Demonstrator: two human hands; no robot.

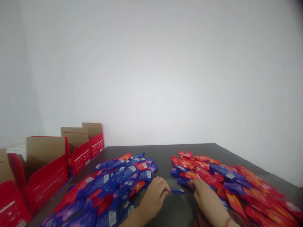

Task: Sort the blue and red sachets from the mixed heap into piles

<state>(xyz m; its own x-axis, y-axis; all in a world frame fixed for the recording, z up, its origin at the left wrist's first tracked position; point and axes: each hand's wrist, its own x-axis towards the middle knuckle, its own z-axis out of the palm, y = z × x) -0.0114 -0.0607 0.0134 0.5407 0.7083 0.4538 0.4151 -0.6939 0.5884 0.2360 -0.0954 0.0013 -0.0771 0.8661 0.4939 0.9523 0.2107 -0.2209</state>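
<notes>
Head view: left hand pinches a blue packet.
Right hand, grip unclear, at the edge of right pile; table lane separates left pile.

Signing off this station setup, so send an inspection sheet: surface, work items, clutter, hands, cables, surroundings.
Surface: dark tabletop, partly covered.
Work items: left heap of packets, mostly blue with some red; right heap, mostly red-orange with some blue.
Clutter: white shape behind the boxes, too unclear to name.
Left hand: fingers closed on one end of a blue packet.
Right hand: fingers at the right heap's inner edge; grip unclear.
Cables: nothing seen.
Surroundings: those boxes, open red cardboard, rowed along the left; plain pale wall ahead.
</notes>
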